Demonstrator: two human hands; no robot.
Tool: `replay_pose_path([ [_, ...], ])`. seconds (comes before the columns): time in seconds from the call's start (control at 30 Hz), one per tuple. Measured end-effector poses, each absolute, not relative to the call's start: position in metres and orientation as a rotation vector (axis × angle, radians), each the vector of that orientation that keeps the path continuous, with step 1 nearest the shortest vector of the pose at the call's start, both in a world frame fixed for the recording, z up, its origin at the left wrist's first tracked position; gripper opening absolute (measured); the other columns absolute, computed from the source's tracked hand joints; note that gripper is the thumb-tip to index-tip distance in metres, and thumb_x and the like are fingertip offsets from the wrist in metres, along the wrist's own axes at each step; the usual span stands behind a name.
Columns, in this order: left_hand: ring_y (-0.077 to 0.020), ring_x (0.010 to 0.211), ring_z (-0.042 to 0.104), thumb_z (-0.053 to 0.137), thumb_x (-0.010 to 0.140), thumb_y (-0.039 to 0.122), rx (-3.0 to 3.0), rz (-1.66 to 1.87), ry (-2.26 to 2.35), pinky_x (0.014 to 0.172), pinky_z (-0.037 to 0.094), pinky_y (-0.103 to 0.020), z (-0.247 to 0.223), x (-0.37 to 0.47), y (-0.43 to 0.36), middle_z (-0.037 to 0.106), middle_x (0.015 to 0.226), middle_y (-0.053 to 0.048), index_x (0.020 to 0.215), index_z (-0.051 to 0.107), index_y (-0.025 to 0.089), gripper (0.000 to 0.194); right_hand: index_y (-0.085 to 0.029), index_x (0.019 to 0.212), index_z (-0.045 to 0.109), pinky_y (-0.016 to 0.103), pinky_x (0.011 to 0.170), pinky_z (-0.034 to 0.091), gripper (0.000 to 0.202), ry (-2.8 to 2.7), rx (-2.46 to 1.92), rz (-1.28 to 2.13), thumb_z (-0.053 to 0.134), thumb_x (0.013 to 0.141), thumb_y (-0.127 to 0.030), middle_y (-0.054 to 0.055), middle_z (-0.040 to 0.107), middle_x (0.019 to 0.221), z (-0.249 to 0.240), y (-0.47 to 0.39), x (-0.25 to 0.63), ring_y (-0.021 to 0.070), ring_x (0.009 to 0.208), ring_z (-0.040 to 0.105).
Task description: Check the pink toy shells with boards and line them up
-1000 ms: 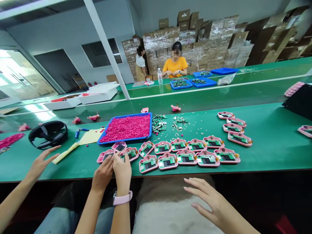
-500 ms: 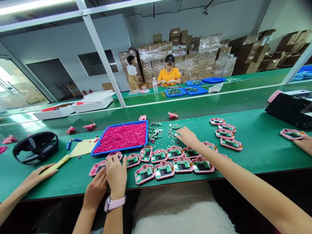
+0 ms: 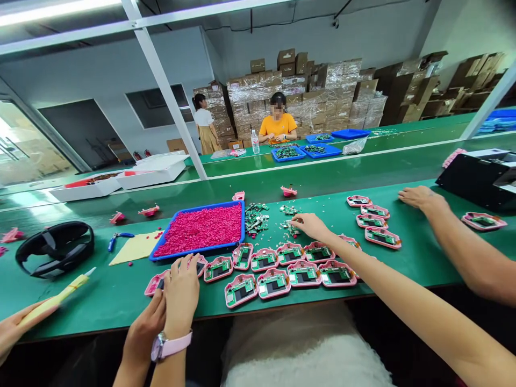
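Drawn slightly leftward since the earlier frame, the person's left hand (image 3: 183, 293), wearing a pink watch (image 3: 174, 344), now crowds close to a co-worker's right hand (image 3: 145, 329). That co-worker's yellow tool (image 3: 66, 293) has pulled back from the yellow sheet (image 3: 135, 247), and another co-worker's hand (image 3: 421, 198) has moved from the far-right shell to near the black machine (image 3: 475, 183).

Head view: the right hand (image 3: 314, 227) reaches over the front shells, fingertips bent together at the small green boards (image 3: 289, 230); I cannot tell whether they pinch one. The left hand's fingers lie together, partly hiding a pink shell (image 3: 200, 264); whether they grip it is hidden.

Picking out a board seems the step in hand. Such small, overlapping pieces would call for a light fingertip hold and a clear lift over the filled shells (image 3: 274, 282).

No brand or writing is legible; the bottle (image 3: 255, 142) shows only reddish label marks.
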State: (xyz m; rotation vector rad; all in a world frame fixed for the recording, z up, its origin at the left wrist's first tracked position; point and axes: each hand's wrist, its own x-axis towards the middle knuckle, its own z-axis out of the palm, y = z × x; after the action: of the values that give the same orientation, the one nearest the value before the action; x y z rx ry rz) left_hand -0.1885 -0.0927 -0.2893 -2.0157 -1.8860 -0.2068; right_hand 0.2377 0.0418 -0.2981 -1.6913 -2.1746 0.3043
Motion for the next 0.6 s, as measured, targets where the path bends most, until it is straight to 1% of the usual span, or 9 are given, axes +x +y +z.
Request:
replay_pose_path([
  [0.03,-0.0330,0.129,0.053,0.026,0.086,0.003,-2.002,-0.189,-1.905,0.104,0.044,-0.057,-0.282,-0.178,-0.087,0.066,0.128,-0.014,0.123,0.065,0.017,0.056,-0.022,0.111,0.073,0.030,0.077,0.051,0.031,-2.196,-1.665,0.293,0.048,0.096,-0.032,0.007,0.075,0.106,-0.298,0.043,0.241,0.0229,0.093,0.068],
  [0.1,-0.0342,0.136,0.045,0.026,0.083,-0.001,-2.037,-0.084,-1.944,0.105,0.042,-0.058,-0.268,-0.164,-0.076,0.056,0.142,-0.014,0.133,0.058,0.016,0.062,-0.024,0.115,0.072,0.033,0.087,0.049,0.032,-2.267,-1.591,0.275,0.048,0.094,-0.020,0.007,0.072,0.116,-0.298,0.047,0.245,0.0242,0.105,0.063],
  [0.17,-0.0314,0.140,0.040,0.025,0.079,-0.007,-2.074,0.061,-2.028,0.108,0.040,-0.056,-0.257,-0.158,-0.069,0.048,0.150,-0.011,0.139,0.052,0.018,0.071,-0.027,0.116,0.072,0.036,0.096,0.047,0.038,-2.350,-1.508,0.272,0.051,0.089,-0.010,0.004,0.069,0.123,-0.299,0.052,0.247,0.0240,0.113,0.058],
  [0.23,-0.0278,0.142,0.038,0.023,0.075,-0.011,-2.099,0.152,-2.100,0.111,0.038,-0.055,-0.252,-0.160,-0.067,0.044,0.152,-0.010,0.140,0.050,0.020,0.077,-0.029,0.119,0.070,0.038,0.099,0.045,0.043,-2.412,-1.451,0.277,0.051,0.087,-0.007,0.003,0.069,0.123,-0.301,0.057,0.249,0.0229,0.113,0.058],
  [0.33,-0.0262,0.138,0.045,0.028,0.075,-0.009,-2.132,0.100,-2.082,0.109,0.040,-0.051,-0.253,-0.168,-0.066,0.049,0.149,-0.011,0.140,0.050,0.020,0.074,-0.026,0.123,0.068,0.038,0.098,0.046,0.040,-2.461,-1.412,0.272,0.054,0.088,-0.013,0.006,0.069,0.121,-0.304,0.062,0.256,0.0237,0.111,0.058],
  [0.4,-0.0271,0.135,0.048,0.034,0.075,-0.006,-2.151,0.042,-2.032,0.109,0.041,-0.050,-0.255,-0.174,-0.065,0.052,0.146,-0.012,0.140,0.050,0.020,0.072,-0.024,0.119,0.070,0.039,0.096,0.046,0.033,-2.487,-1.400,0.260,0.059,0.088,-0.021,0.008,0.069,0.119,-0.303,0.063,0.261,0.0260,0.110,0.058],
  [0.47,-0.0281,0.135,0.048,0.035,0.074,-0.006,-2.182,0.045,-2.011,0.109,0.041,-0.049,-0.256,-0.179,-0.063,0.053,0.145,-0.012,0.139,0.051,0.019,0.071,-0.023,0.117,0.071,0.041,0.095,0.046,0.031,-2.509,-1.394,0.246,0.061,0.087,-0.027,0.009,0.069,0.118,-0.301,0.063,0.266,0.0276,0.110,0.057],
  [0.53,-0.0280,0.135,0.047,0.036,0.071,-0.007,-2.214,0.066,-2.004,0.109,0.041,-0.047,-0.254,-0.181,-0.060,0.053,0.146,-0.012,0.137,0.054,0.018,0.072,-0.025,0.123,0.068,0.042,0.096,0.045,0.036,-2.530,-1.382,0.234,0.061,0.087,-0.027,0.008,0.067,0.123,-0.300,0.062,0.268,0.0273,0.110,0.056],
  [0.6,-0.0268,0.131,0.051,0.037,0.067,-0.009,-2.252,0.073,-1.995,0.106,0.044,-0.043,-0.251,-0.182,-0.057,0.054,0.144,-0.012,0.135,0.055,0.018,0.075,-0.027,0.127,0.064,0.042,0.098,0.044,0.040,-2.558,-1.355,0.230,0.059,0.087,-0.023,0.006,0.064,0.130,-0.301,0.062,0.268,0.0254,0.108,0.056],
])
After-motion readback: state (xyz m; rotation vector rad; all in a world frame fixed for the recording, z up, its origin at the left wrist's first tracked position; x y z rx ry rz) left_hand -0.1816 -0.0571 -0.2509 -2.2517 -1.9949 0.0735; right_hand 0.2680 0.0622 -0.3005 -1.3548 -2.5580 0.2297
